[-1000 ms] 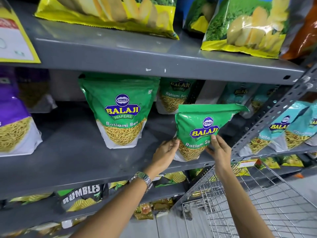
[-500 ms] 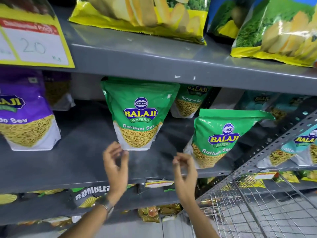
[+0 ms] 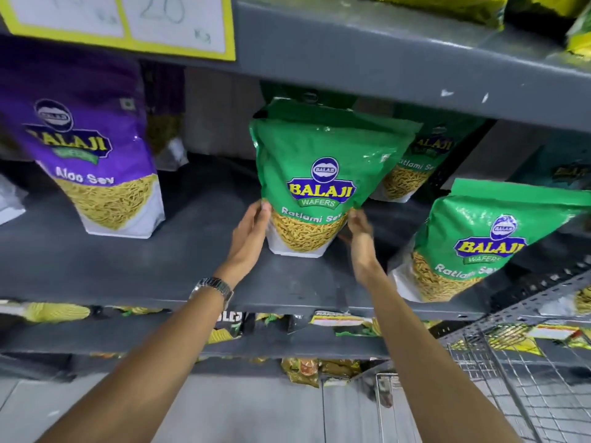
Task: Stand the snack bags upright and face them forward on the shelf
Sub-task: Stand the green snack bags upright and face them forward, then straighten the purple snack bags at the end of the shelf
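While gripped low at both side edges, middle green Ratlami Sev bag [image 3: 323,174] upright on grey shelf [image 3: 128,266], label forward. Left hand [image 3: 252,231] and right hand [image 3: 359,230]: each grip closed on bag near base, apparently to steady and square it. Neighbouring green bag [image 3: 479,244] leaning, likely next.

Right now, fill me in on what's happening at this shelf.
A person is straightening snack bags on a grey metal shelf. Both hands are on the middle green Balaji Ratlami Sev bag: the left hand presses its lower left edge, the right hand its lower right. That bag stands upright, label facing out. Another green Ratlami Sev bag to the right leans sideways near the shelf edge. A purple Aloo Sev bag stands to the left.
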Motion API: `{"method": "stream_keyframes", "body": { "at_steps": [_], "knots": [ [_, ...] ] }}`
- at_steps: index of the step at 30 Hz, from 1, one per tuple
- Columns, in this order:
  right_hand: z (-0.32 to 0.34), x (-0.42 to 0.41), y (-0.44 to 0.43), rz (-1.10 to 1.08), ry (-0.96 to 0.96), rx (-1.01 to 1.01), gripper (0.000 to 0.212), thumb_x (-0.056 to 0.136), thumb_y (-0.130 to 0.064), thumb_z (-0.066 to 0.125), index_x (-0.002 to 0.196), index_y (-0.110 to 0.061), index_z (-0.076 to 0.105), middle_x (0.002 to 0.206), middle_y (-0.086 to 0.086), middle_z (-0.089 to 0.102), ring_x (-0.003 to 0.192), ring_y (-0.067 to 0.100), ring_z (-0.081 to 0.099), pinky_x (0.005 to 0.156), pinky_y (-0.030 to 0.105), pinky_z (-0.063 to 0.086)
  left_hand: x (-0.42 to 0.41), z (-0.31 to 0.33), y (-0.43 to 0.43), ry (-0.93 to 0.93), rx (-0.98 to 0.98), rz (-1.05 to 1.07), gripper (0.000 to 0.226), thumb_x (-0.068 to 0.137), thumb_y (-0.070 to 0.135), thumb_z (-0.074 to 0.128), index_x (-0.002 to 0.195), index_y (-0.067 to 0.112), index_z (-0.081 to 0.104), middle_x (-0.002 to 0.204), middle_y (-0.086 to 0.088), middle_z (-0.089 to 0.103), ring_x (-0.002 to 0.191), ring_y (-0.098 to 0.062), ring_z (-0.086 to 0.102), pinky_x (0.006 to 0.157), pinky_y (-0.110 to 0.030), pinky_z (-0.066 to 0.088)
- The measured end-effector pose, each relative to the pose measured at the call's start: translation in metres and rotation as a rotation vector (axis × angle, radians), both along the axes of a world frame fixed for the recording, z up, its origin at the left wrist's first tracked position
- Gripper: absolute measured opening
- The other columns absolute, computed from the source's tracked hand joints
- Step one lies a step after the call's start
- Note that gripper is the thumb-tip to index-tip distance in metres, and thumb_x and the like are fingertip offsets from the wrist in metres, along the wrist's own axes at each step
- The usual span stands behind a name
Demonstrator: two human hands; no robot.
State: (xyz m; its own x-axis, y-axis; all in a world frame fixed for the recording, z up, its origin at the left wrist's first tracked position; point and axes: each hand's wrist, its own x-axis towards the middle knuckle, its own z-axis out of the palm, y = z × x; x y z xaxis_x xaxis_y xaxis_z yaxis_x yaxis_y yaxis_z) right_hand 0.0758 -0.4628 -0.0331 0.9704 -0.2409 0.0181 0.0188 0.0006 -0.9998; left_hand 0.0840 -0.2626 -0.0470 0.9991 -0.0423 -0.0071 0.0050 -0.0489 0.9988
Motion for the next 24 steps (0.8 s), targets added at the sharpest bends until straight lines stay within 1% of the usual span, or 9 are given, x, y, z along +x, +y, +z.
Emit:
{"method": "stream_keyframes", "body": {
  "at_steps": [3,6,9,11,12,14,17,19,24],
  "knots": [
    [0.0,-0.012,0.004,-0.027,-0.018,-0.005,0.026,0.101,-0.022,0.034,0.1,-0.032,0.057,0.084,-0.027,0.069,0.075,-0.008,0.062,0.07,0.018,0.05,-0.01,-0.002,0.005,-0.014,0.032,-0.013,0.024,0.086,0.059,0.044,0.104,0.049,0.056,0.112,0.014,0.065,0.112,-0.008,0.059,0.104,-0.044,0.044],
    [-0.003,-0.031,0.006,-0.064,-0.04,-0.035,0.024,0.101,-0.024,0.033,0.106,-0.031,0.056,0.096,-0.018,0.067,0.088,0.004,0.06,0.079,0.023,0.048,-0.024,-0.002,0.007,0.0,0.015,-0.019,0.035,0.085,0.06,0.044,0.109,0.039,0.057,0.117,0.006,0.064,0.113,-0.013,0.058,0.103,-0.047,0.043],
    [-0.009,-0.053,0.009,-0.069,-0.074,-0.057,0.025,0.102,-0.024,0.031,0.105,-0.026,0.055,0.095,0.0,0.061,0.088,0.011,0.054,0.08,0.029,0.044,-0.039,0.001,0.004,0.006,-0.024,-0.028,0.049,0.083,0.064,0.042,0.114,0.029,0.056,0.117,0.003,0.063,0.115,-0.016,0.057,0.104,-0.049,0.043],
    [-0.01,-0.062,0.011,-0.076,-0.067,-0.063,0.026,0.102,-0.026,0.03,0.102,-0.033,0.055,0.093,0.005,0.059,0.082,0.003,0.055,0.077,0.02,0.045,-0.049,0.001,0.001,0.006,-0.033,-0.024,0.048,0.079,0.064,0.041,0.109,0.03,0.056,0.112,0.002,0.064,0.112,-0.019,0.058,0.102,-0.051,0.043],
    [-0.01,-0.066,0.011,-0.081,-0.056,-0.052,0.026,0.102,-0.026,0.03,0.104,-0.036,0.054,0.096,-0.002,0.061,0.081,-0.004,0.057,0.076,0.012,0.046,-0.053,0.0,0.001,0.003,-0.042,-0.022,0.045,0.079,0.064,0.042,0.107,0.032,0.056,0.11,0.002,0.064,0.111,-0.02,0.059,0.102,-0.051,0.044],
    [-0.008,-0.072,0.01,-0.09,-0.022,-0.041,0.026,0.102,-0.028,0.03,0.115,-0.035,0.051,0.11,-0.009,0.061,0.095,-0.013,0.057,0.084,0.009,0.045,-0.06,-0.002,0.0,-0.002,-0.057,-0.014,0.044,0.079,0.064,0.043,0.107,0.033,0.056,0.11,0.005,0.064,0.11,-0.018,0.06,0.101,-0.051,0.045],
    [-0.01,-0.08,0.007,-0.1,0.053,-0.049,0.048,0.1,-0.037,0.03,0.142,-0.014,0.037,0.144,0.009,0.046,0.133,0.017,0.043,0.113,0.039,0.033,-0.068,-0.003,0.0,0.006,-0.084,-0.015,0.041,0.077,0.064,0.045,0.105,0.036,0.057,0.112,0.004,0.064,0.111,-0.017,0.059,0.101,-0.05,0.045],
    [-0.012,-0.082,0.007,-0.118,0.079,-0.055,0.056,0.098,-0.04,0.031,0.144,-0.008,0.031,0.149,0.016,0.039,0.138,0.029,0.036,0.116,0.05,0.027,-0.071,-0.002,-0.001,0.004,-0.092,-0.012,0.041,0.075,0.066,0.046,0.103,0.039,0.057,0.112,0.006,0.064,0.112,-0.016,0.059,0.102,-0.049,0.044],
    [-0.009,-0.083,0.011,-0.129,0.057,-0.061,0.049,0.1,-0.037,0.03,0.138,-0.007,0.04,0.138,0.015,0.051,0.13,0.03,0.045,0.112,0.051,0.032,-0.076,0.0,0.001,0.007,-0.099,-0.013,0.041,0.077,0.06,0.047,0.107,0.035,0.056,0.114,0.005,0.064,0.112,-0.015,0.059,0.103,-0.047,0.045]
  ]
}}
